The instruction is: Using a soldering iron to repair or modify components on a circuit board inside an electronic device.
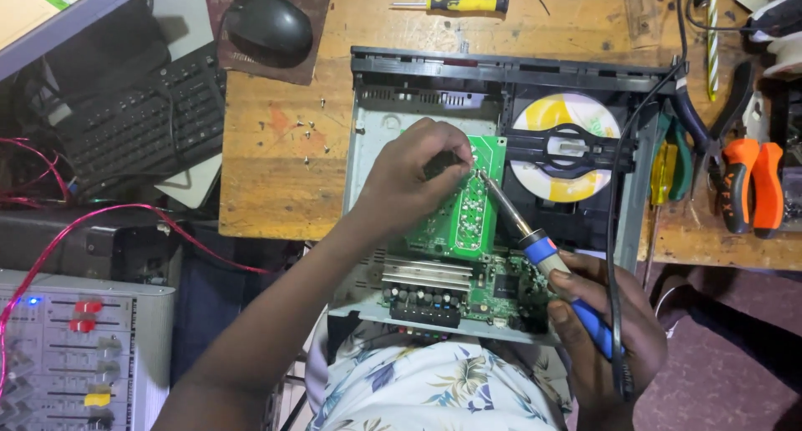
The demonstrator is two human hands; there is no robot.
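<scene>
Both your hands are busy: your right hand wraps its fingers tightly around a blue-handled soldering iron, tip touching the green circuit board. Your left hand curls on that board, seemingly pinching something small and dark.

A worn wooden workbench (scuffed, stained) stands over a dim reddish floor; light even.

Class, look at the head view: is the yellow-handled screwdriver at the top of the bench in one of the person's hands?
No. The yellow-handled screwdriver lies alone on the wooden bench, while the right hand holds a blue-handled soldering iron.
</scene>
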